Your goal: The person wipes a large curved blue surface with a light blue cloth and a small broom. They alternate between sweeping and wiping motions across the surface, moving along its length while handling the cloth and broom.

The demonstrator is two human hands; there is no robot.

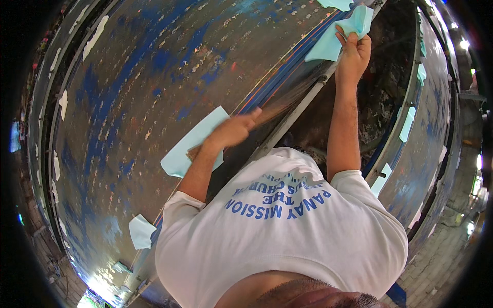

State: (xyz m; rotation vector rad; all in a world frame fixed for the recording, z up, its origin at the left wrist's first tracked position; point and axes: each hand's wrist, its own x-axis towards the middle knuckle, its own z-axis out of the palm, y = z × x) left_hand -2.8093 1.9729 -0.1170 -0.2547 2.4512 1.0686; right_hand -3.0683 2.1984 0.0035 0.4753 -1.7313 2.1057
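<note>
My right hand (pixel 352 57) pinches the near edge of a pale aqua cut piece, apparently fabric (pixel 325 44), at the near edge of a long paint-stained table (pixel 127 134). Part of that piece is lifted and folded over the metal rail. My left hand (pixel 233 130) is blurred by motion and closed around a long brown wooden tool (pixel 193 152). One end of the tool shows beyond my wrist; its other end smears out toward the rail, so its exact kind is unclear. Beneath that hand, a second pale aqua piece (pixel 173 159) lies flat on the table.
A metal rail (pixel 292 109) runs along the table's near edge. Beyond a dark gap (pixel 381 81) on my right stands another stained table (pixel 427 115), with aqua pieces (pixel 407 124) along its edge. More pieces lie at my left (pixel 141 231) and along the far edge (pixel 96 36).
</note>
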